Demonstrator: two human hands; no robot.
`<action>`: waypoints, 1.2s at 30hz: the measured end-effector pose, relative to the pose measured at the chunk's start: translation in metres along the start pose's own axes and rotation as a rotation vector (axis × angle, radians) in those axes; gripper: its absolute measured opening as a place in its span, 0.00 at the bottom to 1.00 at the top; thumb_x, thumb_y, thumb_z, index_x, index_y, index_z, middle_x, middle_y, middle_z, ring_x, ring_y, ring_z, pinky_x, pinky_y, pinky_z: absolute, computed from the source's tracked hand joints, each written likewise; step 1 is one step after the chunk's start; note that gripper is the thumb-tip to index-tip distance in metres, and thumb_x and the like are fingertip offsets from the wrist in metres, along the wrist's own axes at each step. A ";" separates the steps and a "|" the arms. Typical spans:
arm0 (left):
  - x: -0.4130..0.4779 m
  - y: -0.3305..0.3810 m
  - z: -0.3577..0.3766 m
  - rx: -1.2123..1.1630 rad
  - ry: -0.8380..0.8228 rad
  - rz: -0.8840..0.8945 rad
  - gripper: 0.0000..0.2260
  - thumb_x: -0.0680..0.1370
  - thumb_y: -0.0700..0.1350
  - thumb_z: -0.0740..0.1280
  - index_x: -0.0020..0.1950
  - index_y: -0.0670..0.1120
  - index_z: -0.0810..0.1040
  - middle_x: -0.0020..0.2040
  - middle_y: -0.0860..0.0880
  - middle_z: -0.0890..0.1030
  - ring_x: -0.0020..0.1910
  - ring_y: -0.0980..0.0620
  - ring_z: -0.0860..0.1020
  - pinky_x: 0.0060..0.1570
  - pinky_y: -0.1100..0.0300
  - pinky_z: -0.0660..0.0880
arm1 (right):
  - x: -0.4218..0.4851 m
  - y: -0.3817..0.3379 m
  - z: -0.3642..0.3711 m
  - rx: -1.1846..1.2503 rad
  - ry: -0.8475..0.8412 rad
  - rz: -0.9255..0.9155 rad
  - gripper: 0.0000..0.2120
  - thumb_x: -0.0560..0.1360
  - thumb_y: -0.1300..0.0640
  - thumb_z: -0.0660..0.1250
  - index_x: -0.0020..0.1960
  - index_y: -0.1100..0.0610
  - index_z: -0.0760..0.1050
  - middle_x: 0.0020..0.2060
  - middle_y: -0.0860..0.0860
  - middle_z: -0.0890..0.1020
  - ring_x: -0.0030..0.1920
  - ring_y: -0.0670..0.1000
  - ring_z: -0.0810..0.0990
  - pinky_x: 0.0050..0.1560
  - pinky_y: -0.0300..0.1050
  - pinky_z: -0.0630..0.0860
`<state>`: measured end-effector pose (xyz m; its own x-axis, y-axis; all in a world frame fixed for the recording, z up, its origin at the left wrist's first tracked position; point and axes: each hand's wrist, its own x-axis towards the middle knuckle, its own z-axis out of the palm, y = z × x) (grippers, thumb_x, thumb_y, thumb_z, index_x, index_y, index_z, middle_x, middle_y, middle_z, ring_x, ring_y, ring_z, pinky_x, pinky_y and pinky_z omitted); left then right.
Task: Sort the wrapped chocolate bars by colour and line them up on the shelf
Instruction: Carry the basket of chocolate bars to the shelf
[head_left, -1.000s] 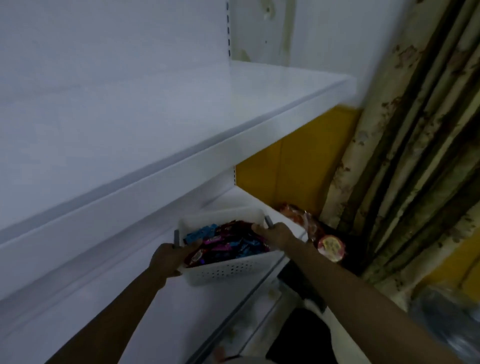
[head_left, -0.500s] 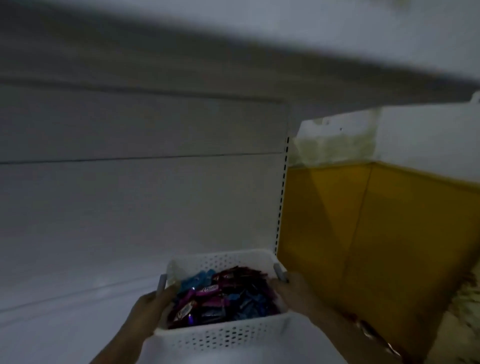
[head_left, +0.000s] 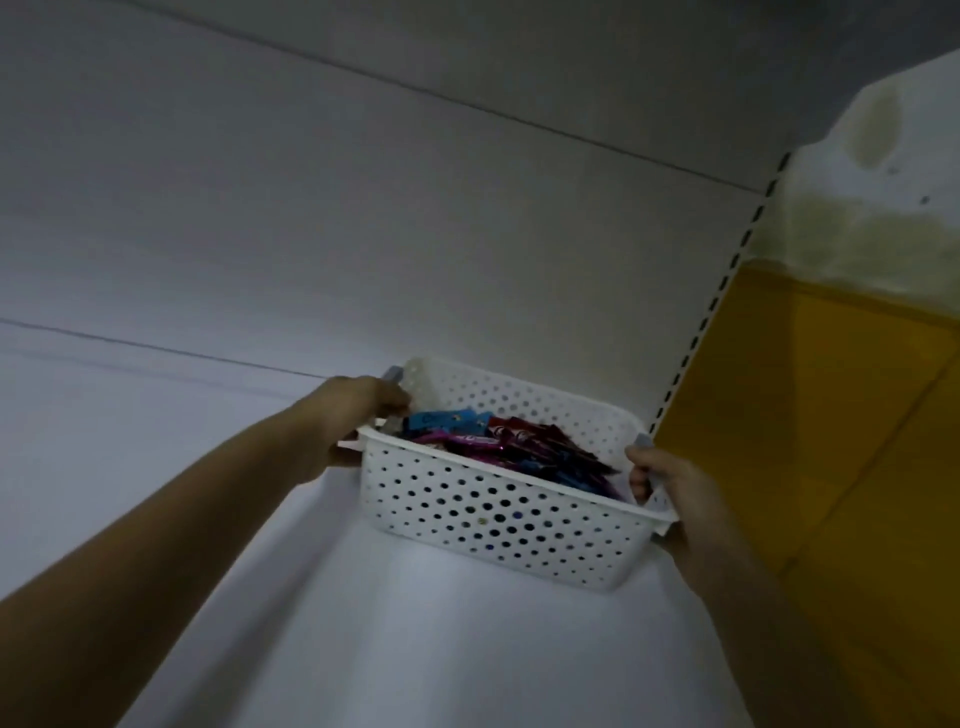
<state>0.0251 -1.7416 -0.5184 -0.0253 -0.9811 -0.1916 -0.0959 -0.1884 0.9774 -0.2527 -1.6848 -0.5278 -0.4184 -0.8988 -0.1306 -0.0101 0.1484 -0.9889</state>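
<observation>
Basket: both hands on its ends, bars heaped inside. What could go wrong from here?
1. The chocolate bars are heaped close to the rim of the basket, which looks tilted. A jolt while the left hand and right hand grip its ends could spill some.
2. Blue, purple and dark red wrappers lie mixed together in dim light, so purple and red could get mis-sorted.

Shop, white metal shelving (head_left: 363, 234), slotted upright (head_left: 727, 283), dim light
</observation>
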 end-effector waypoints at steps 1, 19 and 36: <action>-0.001 0.001 0.000 -0.007 -0.020 -0.005 0.05 0.78 0.45 0.65 0.47 0.44 0.76 0.49 0.46 0.80 0.46 0.47 0.77 0.37 0.57 0.74 | -0.004 -0.002 0.001 0.017 0.003 0.000 0.16 0.74 0.58 0.65 0.29 0.57 0.67 0.26 0.50 0.68 0.28 0.48 0.65 0.32 0.43 0.63; 0.020 -0.003 -0.005 0.092 -0.136 0.082 0.14 0.80 0.53 0.63 0.51 0.42 0.77 0.49 0.44 0.80 0.45 0.47 0.78 0.37 0.56 0.74 | -0.025 0.007 0.001 0.131 0.033 -0.087 0.09 0.73 0.55 0.64 0.48 0.52 0.83 0.44 0.51 0.84 0.44 0.52 0.81 0.43 0.46 0.73; 0.042 0.012 0.023 0.330 0.120 0.703 0.25 0.80 0.59 0.57 0.58 0.38 0.75 0.56 0.41 0.79 0.49 0.44 0.77 0.50 0.51 0.72 | -0.072 0.044 0.034 0.617 0.087 -0.255 0.21 0.72 0.44 0.64 0.60 0.53 0.78 0.55 0.57 0.82 0.55 0.60 0.81 0.60 0.64 0.73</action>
<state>-0.0005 -1.7843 -0.5164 -0.0837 -0.8672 0.4909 -0.3879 0.4822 0.7855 -0.1918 -1.6272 -0.5640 -0.5436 -0.8341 0.0935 0.3918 -0.3507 -0.8506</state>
